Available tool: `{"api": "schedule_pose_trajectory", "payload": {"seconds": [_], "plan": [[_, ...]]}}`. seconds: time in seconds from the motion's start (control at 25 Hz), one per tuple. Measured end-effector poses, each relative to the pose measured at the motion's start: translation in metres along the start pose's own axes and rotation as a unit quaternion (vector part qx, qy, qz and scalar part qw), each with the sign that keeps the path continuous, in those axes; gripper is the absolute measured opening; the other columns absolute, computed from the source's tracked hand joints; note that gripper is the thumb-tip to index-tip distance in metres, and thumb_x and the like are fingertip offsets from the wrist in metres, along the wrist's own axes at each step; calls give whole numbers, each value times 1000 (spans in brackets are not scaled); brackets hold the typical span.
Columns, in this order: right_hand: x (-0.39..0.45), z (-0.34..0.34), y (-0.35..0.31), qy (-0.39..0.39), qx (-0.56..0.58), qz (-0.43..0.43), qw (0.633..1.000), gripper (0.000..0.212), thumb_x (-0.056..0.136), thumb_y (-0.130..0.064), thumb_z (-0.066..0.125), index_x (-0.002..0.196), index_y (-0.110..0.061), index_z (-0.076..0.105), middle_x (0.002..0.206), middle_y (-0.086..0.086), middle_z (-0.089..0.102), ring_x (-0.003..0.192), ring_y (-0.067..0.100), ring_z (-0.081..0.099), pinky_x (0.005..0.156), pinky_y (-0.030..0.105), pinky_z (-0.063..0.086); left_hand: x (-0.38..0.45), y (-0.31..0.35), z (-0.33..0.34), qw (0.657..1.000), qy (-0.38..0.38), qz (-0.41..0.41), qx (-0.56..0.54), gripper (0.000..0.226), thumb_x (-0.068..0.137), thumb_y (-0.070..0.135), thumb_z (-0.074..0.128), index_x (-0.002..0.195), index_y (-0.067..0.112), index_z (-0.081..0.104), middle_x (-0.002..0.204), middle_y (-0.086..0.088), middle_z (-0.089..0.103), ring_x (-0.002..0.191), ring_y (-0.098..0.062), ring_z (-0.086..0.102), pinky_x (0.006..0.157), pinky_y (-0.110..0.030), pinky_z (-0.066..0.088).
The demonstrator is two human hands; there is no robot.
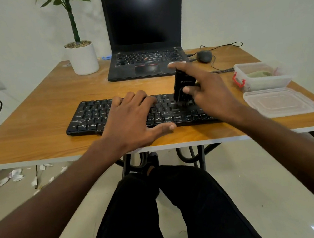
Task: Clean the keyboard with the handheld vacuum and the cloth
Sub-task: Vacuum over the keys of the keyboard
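Observation:
A black keyboard (91, 118) lies across the front of the wooden table (31, 124). My left hand (132, 118) rests flat on its middle keys, fingers spread, thumb at the front edge. My right hand (206, 89) grips a small black handheld vacuum (185, 86), held upright with its nozzle down on the keys at the keyboard's right part; my index finger is stretched out over its top. A greenish cloth (260, 74) lies inside a clear plastic box (264, 83) at the right.
Behind the keyboard stands an open black laptop (144, 32), screen dark. A white plant pot (83, 57) is at the back left, a wired mouse (204, 55) at the back right. The box's clear lid (279, 101) lies near the right front edge.

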State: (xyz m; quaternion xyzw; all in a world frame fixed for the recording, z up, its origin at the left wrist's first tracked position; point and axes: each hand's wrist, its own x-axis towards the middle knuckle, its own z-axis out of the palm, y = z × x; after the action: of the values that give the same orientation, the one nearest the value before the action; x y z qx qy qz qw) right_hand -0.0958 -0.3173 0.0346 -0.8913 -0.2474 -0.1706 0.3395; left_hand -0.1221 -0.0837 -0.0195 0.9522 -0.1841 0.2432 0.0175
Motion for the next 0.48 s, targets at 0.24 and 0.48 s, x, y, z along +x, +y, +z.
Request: {"api": "schedule_pose_trajectory", "payload": {"seconds": [0.24, 0.48], "plan": [[-17, -9, 27, 104, -198, 69, 972, 83, 91, 1, 61, 154, -46, 34, 125, 10, 62, 104, 18, 61, 70, 26, 43, 14, 24, 13, 998, -14, -48, -44, 86, 86, 94, 30, 134, 31, 62, 128, 7, 53, 118, -16, 47, 98, -41, 36], [-21, 4, 25, 25, -81, -28, 996, 74, 98, -1, 56, 152, -48, 36, 137, 7, 58, 125, 22, 58, 86, 37, 61, 14, 25, 14, 998, -4, -50, -45, 86, 85, 94, 32, 133, 29, 63, 124, 6, 53, 116, -17, 49, 99, -41, 39]]}}
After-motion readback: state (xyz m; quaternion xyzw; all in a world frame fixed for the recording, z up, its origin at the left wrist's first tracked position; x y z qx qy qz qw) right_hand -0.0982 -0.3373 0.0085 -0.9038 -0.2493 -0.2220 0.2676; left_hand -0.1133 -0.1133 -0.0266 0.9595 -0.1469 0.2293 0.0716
